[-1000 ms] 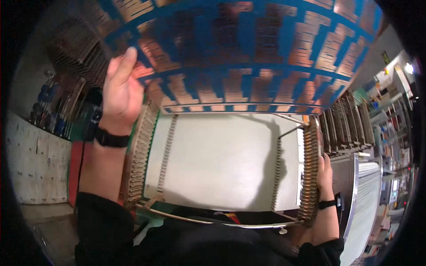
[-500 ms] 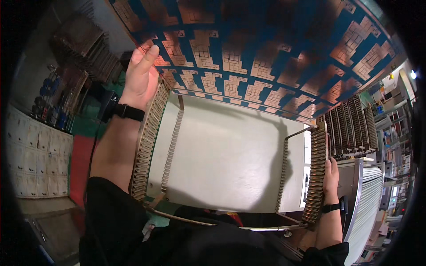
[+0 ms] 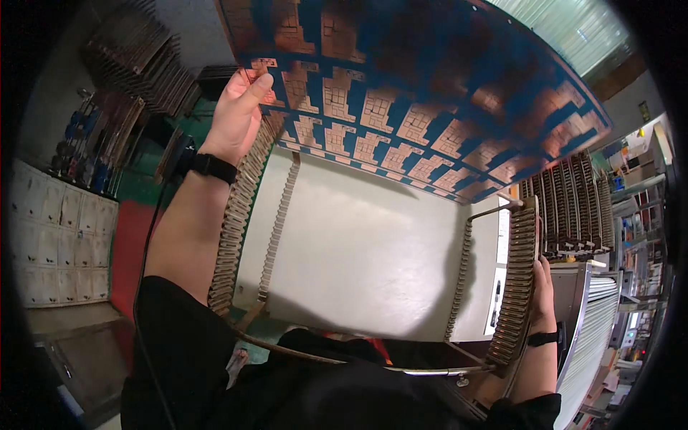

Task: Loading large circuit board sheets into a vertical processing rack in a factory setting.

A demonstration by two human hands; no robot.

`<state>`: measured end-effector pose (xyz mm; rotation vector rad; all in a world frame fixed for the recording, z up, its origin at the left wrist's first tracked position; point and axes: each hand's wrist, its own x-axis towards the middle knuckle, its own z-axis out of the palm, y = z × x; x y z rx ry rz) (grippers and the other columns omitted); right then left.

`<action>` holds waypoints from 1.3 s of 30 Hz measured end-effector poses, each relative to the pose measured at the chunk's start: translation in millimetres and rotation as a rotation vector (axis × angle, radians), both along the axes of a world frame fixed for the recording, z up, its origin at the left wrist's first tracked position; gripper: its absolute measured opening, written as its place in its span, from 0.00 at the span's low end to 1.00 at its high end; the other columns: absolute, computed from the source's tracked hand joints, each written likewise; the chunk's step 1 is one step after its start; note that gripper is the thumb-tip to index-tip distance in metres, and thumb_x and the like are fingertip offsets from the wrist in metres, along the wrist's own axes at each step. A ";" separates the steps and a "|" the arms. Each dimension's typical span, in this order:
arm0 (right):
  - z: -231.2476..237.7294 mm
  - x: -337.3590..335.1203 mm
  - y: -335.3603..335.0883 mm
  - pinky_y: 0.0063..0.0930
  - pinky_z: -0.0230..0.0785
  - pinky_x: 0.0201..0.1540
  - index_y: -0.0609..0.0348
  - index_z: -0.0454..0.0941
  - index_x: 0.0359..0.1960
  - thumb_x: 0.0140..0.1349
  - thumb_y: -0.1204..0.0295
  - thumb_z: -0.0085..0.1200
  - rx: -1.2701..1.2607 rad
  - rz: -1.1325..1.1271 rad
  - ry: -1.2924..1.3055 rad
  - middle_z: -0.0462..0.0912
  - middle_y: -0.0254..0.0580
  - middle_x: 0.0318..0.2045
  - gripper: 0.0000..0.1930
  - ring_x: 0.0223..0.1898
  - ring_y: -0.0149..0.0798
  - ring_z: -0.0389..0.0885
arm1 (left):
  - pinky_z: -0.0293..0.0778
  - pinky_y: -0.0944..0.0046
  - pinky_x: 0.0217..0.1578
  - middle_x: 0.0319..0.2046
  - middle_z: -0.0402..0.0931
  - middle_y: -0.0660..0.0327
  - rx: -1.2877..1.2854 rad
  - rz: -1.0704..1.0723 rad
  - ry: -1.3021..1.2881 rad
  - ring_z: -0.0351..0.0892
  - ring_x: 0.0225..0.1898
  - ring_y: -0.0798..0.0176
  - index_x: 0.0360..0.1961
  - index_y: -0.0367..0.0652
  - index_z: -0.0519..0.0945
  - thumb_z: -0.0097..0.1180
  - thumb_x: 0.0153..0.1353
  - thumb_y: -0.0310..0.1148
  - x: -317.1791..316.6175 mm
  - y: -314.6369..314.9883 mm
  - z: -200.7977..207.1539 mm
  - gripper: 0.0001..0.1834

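A large thin circuit board panel [image 3: 358,104], blue with rows of copper-coloured stepped patterns, stands tilted at the far end of a slotted metal rack [image 3: 517,287]. My left hand [image 3: 240,111] is closed on the panel's left edge, thumb on the near face and the other fingers partly hidden behind. Rows of wire-like slots line both sides of the rack, and its front bar lies close to my body. On the rack's right outer side my right hand [image 3: 543,294] grips the frame; part of its fingers is hidden by the rack.
Beneath the rack shows a pale flat surface [image 3: 358,251]. More slotted racks [image 3: 573,204] stand at the right, above a ribbed white stack [image 3: 595,322]. Other racks [image 3: 140,64] are piled at the far left, with pale lockers [image 3: 64,244] below.
The panel has swung and shifted, its right edge moving left and its top right corner coming into view. My left hand has moved slightly right with it; my right hand stays at the rack.
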<state>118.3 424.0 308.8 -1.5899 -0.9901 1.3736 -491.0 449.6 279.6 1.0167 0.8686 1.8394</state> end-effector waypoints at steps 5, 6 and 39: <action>0.2 19.1 6.0 0.36 0.84 0.38 0.53 0.65 0.63 0.74 0.63 0.45 -0.094 0.087 0.133 0.81 0.43 0.42 0.19 0.37 0.39 0.85 | 0.66 0.64 0.62 0.55 0.78 0.65 -0.005 0.012 -0.016 0.74 0.57 0.69 0.57 0.42 0.76 0.57 0.71 0.30 6.1 1.0 6.9 0.15; -0.7 20.3 4.8 0.37 0.84 0.39 0.53 0.65 0.63 0.74 0.62 0.46 -0.122 0.059 0.206 0.81 0.43 0.43 0.20 0.39 0.39 0.85 | 0.65 0.64 0.62 0.55 0.79 0.65 -0.005 0.013 -0.008 0.74 0.57 0.68 0.57 0.42 0.76 0.57 0.71 0.30 4.9 1.0 5.3 0.15; -45.3 -101.1 157.2 0.44 0.69 0.60 0.58 0.79 0.53 0.68 0.54 0.48 0.329 0.443 -1.220 0.84 0.61 0.46 0.23 0.53 0.62 0.81 | 0.69 0.62 0.64 0.58 0.76 0.60 -0.030 -0.008 -0.020 0.75 0.59 0.64 0.62 0.41 0.72 0.51 0.75 0.30 0.2 8.7 -2.3 0.17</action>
